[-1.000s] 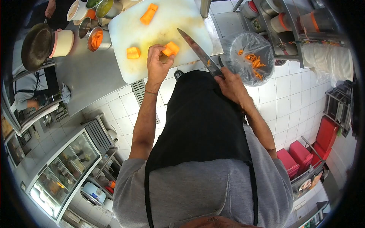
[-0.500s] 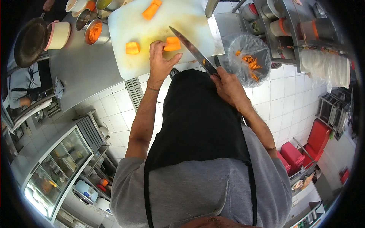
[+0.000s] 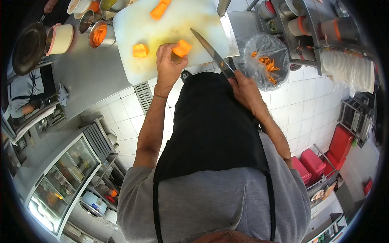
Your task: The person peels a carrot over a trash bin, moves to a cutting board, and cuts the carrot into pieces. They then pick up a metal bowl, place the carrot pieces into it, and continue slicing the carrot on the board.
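Observation:
With bent fingers my left hand (image 3: 169,67) grips a chunk of peeled carrot (image 3: 182,48) at its left end, near the front of the white cutting board (image 3: 133,28). The chunk is tilted. My right hand (image 3: 245,90) is closed around the handle of a large kitchen knife (image 3: 210,50). Its blade points up and left over the board's right part, apart from the chunk, with a small orange scrap stuck on it. A second carrot chunk (image 3: 140,50) lies left of my left hand. Longer carrot pieces (image 3: 159,10) lie at the far side of the board.
A bin lined with clear plastic (image 3: 259,77) holds orange peelings, just right of the board. Left of the board are a metal pot of carrot slices (image 3: 106,36), a cream pot (image 3: 63,39) and a frying pan (image 3: 29,48). Shelves (image 3: 302,63) stand at right. Another person's arm (image 3: 28,108) shows at far left.
My left hand has turned the carrot chunk so that it tilts upward. The knife has shifted slightly right, away from the chunk.

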